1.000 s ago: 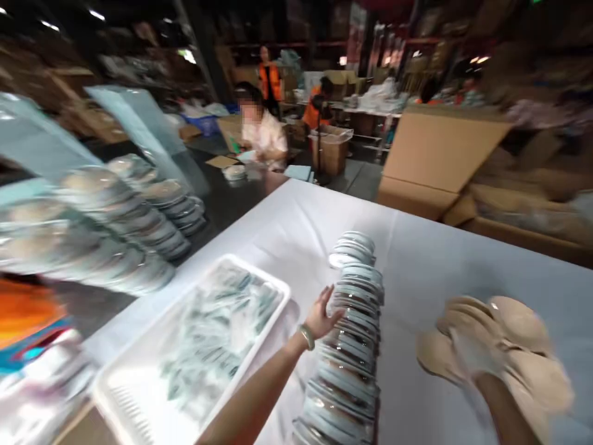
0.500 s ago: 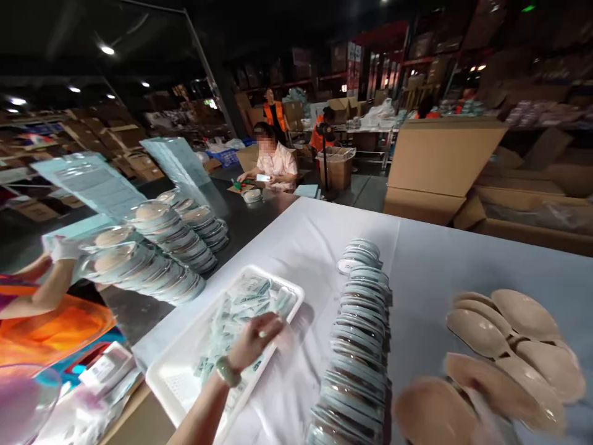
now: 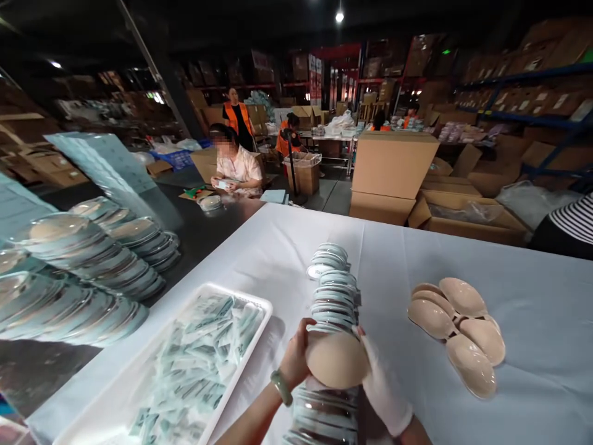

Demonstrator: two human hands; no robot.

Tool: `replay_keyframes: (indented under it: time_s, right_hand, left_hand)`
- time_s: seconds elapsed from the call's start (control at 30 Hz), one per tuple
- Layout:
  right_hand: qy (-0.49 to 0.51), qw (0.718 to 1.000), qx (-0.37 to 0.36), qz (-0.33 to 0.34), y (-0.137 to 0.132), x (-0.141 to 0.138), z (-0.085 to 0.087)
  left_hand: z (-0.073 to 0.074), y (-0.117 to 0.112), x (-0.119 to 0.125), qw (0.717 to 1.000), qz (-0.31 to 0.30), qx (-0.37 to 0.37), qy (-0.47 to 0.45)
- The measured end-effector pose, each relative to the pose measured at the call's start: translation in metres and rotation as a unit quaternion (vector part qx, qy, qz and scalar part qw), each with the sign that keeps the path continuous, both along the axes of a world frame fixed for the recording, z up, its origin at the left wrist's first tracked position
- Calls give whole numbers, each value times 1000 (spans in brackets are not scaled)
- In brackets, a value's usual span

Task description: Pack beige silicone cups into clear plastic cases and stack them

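Both my hands hold one beige rounded pad (image 3: 336, 360) just above a long row of clear round cases (image 3: 334, 296) lying on the white tablecloth (image 3: 532, 371). My left hand (image 3: 295, 358), bare with a green bangle on the wrist, grips the pad's left edge. My right hand (image 3: 380, 386), in a white glove, grips its right edge. Several more beige pads (image 3: 456, 330) lie in a loose pile to the right. Left of my hands stands a white tray (image 3: 252, 352) full of small pale-green packets.
Stacks of filled clear cases (image 3: 92, 259) lie on the dark table at left, with teal sheets behind. A person sits at the far end of that table; others in orange vests stand behind. Cardboard boxes (image 3: 391, 176) line the far side. A striped sleeve (image 3: 567, 225) shows at right.
My left hand left the row of cases, passed over the packet tray, then came to the pad. My right hand brought one pad from the pile to the middle. The view swung left.
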State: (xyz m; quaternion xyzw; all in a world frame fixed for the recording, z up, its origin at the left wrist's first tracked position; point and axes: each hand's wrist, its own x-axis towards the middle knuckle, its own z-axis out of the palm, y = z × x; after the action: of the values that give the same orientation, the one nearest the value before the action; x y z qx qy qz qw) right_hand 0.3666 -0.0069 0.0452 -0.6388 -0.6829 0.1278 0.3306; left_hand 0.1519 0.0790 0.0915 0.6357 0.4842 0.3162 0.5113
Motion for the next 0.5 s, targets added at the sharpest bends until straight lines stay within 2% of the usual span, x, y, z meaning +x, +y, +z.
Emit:
replay_keyframes:
  time_s: [0.07, 0.13, 0.2, 0.23, 0.27, 0.3, 0.33, 0.4, 0.47, 0.5]
  right_hand:
    - [-97, 991, 68, 70, -13, -6, 4]
    - [-166, 972, 156, 66, -12, -8, 4]
    - [-188, 958, 213, 34, 7, 1, 4]
    - [-175, 964, 201, 12, 23, 10, 6]
    - [-148, 976, 160, -9, 43, 22, 10]
    - [-113, 988, 98, -27, 67, 35, 16]
    - [-71, 996, 28, -55, 92, 49, 24]
    - [-37, 996, -19, -75, 144, 70, 41]
    - [-43, 994, -63, -79, 189, 81, 52]
    - [-63, 991, -96, -68, 206, 84, 54]
  left_hand:
    - [11, 9, -3, 998, -34, -38, -46]
    - [24, 20, -2, 989, -64, -95, -91]
    - [33, 36, 1, 976, -112, -132, -128]
    - [35, 47, 5, 968, -144, -146, -147]
    - [35, 60, 10, 960, -167, -155, -164]
    - [32, 76, 18, 960, -163, -157, -166]
    - [27, 93, 27, 968, -131, -152, -149]
    - [10, 127, 49, 991, -8, -115, -67]
    - [-10, 155, 72, 992, 94, -85, 26]
    - [-20, 165, 81, 989, 110, -85, 52]
